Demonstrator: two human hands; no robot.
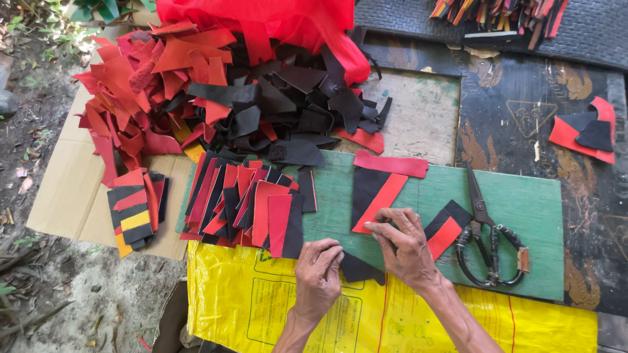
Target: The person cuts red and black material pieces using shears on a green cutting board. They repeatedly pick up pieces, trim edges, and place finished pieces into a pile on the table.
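Observation:
My left hand (318, 268) pinches a small black leather piece (358, 269) at the front edge of the green board (523, 202). Fingertips of my right hand (402, 243) press on a black and red patch (371, 196) lying on the board. A red strip (390, 163) rests just above that patch. To the right of my right hand lies another black and red patch (446, 229), and beyond it black scissors (487, 238), closed, on the board.
A fanned row of cut red and black pieces (252, 202) covers the board's left end. A heap of scraps (216, 91) lies behind on cardboard (59, 196). A small stack (136, 212) sits left. Yellow sacking (392, 320) covers my lap. More patches (585, 134) lie far right.

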